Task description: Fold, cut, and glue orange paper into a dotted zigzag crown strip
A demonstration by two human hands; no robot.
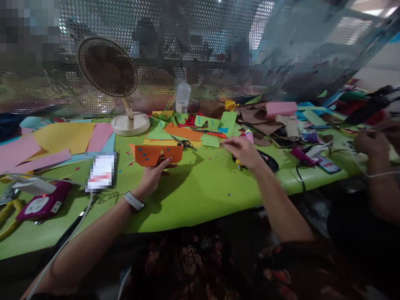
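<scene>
My left hand (153, 173) holds up an orange paper cutout (152, 156) dotted with blue spots, pinched between thumb and fingers. The cutout has a pointed notch at its lower middle. Above the table, my right hand (242, 151) reaches leftward with thumb and fingertips drawn together; anything between them is too small to make out. Behind the orange cutout lies a pair of dark scissors (185, 143). Under and beside my right hand are a small yellow object (238, 163) and a black case-like item (269, 161).
A fan (130, 123) stands at the back left, beside coloured paper sheets (64, 139). Green blue-dotted cutouts (206, 122) and brown scraps (254, 118) line the back. A phone (101, 171) and cables lie left. Another person's hand (373, 143) is at right.
</scene>
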